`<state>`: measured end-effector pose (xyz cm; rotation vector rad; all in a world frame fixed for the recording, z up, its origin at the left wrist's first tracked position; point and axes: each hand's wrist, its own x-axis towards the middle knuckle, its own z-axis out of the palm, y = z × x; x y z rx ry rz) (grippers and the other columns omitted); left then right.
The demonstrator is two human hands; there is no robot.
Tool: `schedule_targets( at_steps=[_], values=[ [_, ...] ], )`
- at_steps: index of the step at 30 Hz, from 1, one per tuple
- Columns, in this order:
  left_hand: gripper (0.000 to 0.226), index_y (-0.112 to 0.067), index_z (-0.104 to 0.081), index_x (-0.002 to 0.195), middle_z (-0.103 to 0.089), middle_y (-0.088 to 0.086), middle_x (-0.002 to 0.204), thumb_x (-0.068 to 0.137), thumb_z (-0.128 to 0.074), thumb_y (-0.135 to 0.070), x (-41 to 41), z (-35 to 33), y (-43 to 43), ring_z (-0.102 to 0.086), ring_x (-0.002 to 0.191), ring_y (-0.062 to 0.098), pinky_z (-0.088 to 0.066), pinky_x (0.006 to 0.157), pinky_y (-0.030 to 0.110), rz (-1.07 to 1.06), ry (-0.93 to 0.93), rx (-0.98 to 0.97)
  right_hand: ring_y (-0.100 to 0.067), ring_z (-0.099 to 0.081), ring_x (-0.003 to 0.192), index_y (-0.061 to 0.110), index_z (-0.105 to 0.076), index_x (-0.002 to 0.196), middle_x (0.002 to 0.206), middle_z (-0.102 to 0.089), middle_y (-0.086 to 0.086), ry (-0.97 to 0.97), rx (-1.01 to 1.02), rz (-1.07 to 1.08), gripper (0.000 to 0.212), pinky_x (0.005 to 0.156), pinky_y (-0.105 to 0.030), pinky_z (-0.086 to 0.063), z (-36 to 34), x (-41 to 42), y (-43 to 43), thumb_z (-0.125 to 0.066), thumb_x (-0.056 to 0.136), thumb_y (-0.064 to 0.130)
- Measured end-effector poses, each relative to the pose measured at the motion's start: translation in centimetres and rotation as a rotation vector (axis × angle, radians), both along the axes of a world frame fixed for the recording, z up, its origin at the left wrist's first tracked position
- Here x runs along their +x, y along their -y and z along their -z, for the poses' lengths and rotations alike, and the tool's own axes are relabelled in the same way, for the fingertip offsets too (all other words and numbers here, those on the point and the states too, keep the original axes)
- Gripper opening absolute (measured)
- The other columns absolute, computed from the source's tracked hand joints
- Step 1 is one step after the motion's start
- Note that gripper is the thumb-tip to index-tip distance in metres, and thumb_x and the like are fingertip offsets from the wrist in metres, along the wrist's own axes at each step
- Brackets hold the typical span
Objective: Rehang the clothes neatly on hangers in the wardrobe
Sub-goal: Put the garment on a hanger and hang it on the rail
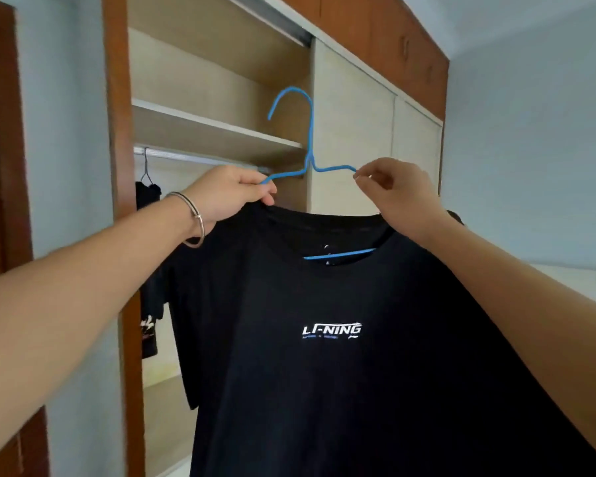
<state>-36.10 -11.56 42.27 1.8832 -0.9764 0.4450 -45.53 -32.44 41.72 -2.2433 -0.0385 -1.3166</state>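
Note:
A black T-shirt (331,373) with a white chest logo hangs on a blue wire hanger (310,132), held up in front of the open wardrobe. The hanger's hook points left, above the shirt and free of the rail. Its bottom bar shows through the neck opening. My left hand (226,194) pinches the hanger's left arm together with the shirt's collar. My right hand (393,191) pinches the hanger's right arm at the collar's other side. The metal rail (193,157) runs behind my left hand.
Another dark garment (148,256) hangs on a black hanger at the rail's left end. A wardrobe shelf (217,130) sits just above the rail. A sliding door panel (355,132) closes the wardrobe's right half. A brown frame post (121,166) stands on the left.

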Motion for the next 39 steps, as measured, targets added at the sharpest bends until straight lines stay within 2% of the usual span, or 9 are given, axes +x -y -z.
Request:
schedule_targets(
  at_steps=[3, 6, 12, 18, 24, 31, 33, 35, 39],
  values=[
    [0.03, -0.024, -0.062, 0.064, -0.065, -0.01, 0.087, 0.091, -0.053, -0.014, 3.6, 1.8, -4.6, -0.055, 0.091, -0.002, -0.035, 0.071, -0.007, -0.039, 0.005, -0.002, -0.007, -0.05, 0.07, 0.018, -0.066, 0.1, 0.072, -0.054, 0.012, 0.038, -0.041, 0.031, 0.016, 0.059, -0.004, -0.034, 0.4, 2.6, -4.0, -0.056, 0.089, 0.024],
    [0.028, -0.024, -0.063, 0.068, -0.063, -0.016, 0.085, 0.092, -0.053, -0.013, 7.4, 2.9, -9.3, -0.052, 0.084, -0.013, -0.035, 0.069, -0.006, 0.004, -0.033, 0.017, -0.013, -0.058, 0.083, 0.018, -0.067, 0.103, 0.09, -0.066, 0.002, -0.269, -0.044, -0.086, 0.022, 0.077, -0.018, -0.039, 1.4, 5.6, -7.3, -0.06, 0.087, 0.032],
    [0.019, -0.028, -0.064, 0.079, -0.066, -0.013, 0.089, 0.092, -0.051, -0.022, 13.9, 2.8, -15.1, -0.055, 0.089, -0.005, -0.035, 0.082, 0.01, -0.011, 0.006, 0.147, -0.01, -0.047, 0.053, 0.015, -0.07, 0.087, 0.064, -0.059, 0.002, -0.252, 0.097, -0.15, 0.014, 0.06, -0.014, -0.042, 2.9, 12.6, -12.0, -0.057, 0.09, 0.021],
    [0.016, -0.021, -0.065, 0.09, -0.064, -0.009, 0.075, 0.093, -0.049, -0.024, 18.8, 3.0, -14.0, -0.058, 0.053, 0.0, -0.044, 0.054, 0.002, 0.026, 0.13, 0.23, -0.002, -0.055, 0.051, 0.019, -0.07, 0.084, 0.066, -0.065, 0.005, -0.301, 0.082, -0.171, 0.012, 0.058, -0.005, -0.046, 3.7, 17.8, -13.8, -0.06, 0.088, 0.023],
    [0.017, -0.025, -0.066, 0.088, -0.064, -0.013, 0.074, 0.093, -0.049, -0.024, 24.2, 4.5, -12.0, -0.047, 0.044, -0.005, -0.037, 0.048, 0.001, 0.037, 0.13, 0.255, -0.004, -0.061, 0.079, 0.027, -0.069, 0.087, 0.086, -0.069, 0.007, -0.455, 0.088, -0.089, 0.009, 0.07, -0.01, -0.044, 6.5, 19.5, -8.8, -0.061, 0.086, 0.031],
    [0.027, -0.01, -0.069, 0.106, -0.065, -0.011, 0.087, 0.092, -0.051, -0.024, 29.1, 3.9, -7.8, -0.056, 0.079, 0.002, -0.039, 0.074, 0.007, 0.048, 0.207, 0.35, 0.001, -0.058, 0.059, 0.026, -0.069, 0.067, 0.057, -0.064, 0.016, -0.345, 0.298, -0.136, 0.025, 0.066, -0.017, -0.045, 8.5, 24.2, -5.1, -0.058, 0.089, 0.026],
    [0.029, -0.016, -0.072, 0.1, -0.064, 0.005, 0.075, 0.091, -0.05, -0.033, 30.5, 4.1, -6.6, -0.051, 0.062, 0.0, -0.037, 0.063, 0.009, 0.077, 0.196, 0.33, -0.003, -0.056, 0.061, 0.024, -0.069, 0.069, 0.055, -0.062, 0.016, -0.348, 0.296, -0.109, 0.024, 0.064, -0.016, -0.044, 8.4, 25.4, -4.8, -0.057, 0.089, 0.027],
    [0.033, -0.012, -0.071, 0.088, -0.047, -0.004, 0.051, 0.092, -0.048, -0.035, 32.0, 4.4, -5.4, -0.041, 0.042, -0.001, -0.033, 0.047, 0.006, 0.082, 0.209, 0.338, 0.002, -0.057, 0.056, 0.023, -0.069, 0.07, 0.055, -0.063, 0.016, -0.333, 0.281, -0.074, 0.024, 0.057, -0.01, -0.046, 8.1, 26.4, -4.6, -0.057, 0.089, 0.029],
    [0.032, -0.023, -0.061, 0.067, -0.053, 0.001, 0.059, 0.093, -0.047, -0.035, 34.6, 5.2, -3.4, -0.041, 0.049, 0.003, -0.033, 0.054, 0.011, 0.167, 0.266, 0.504, -0.006, -0.061, 0.07, 0.017, -0.07, 0.081, 0.075, -0.068, 0.005, -0.202, 0.321, -0.006, 0.021, 0.071, -0.02, -0.05, 7.0, 28.9, -5.1, -0.057, 0.089, 0.03]
  ],
)
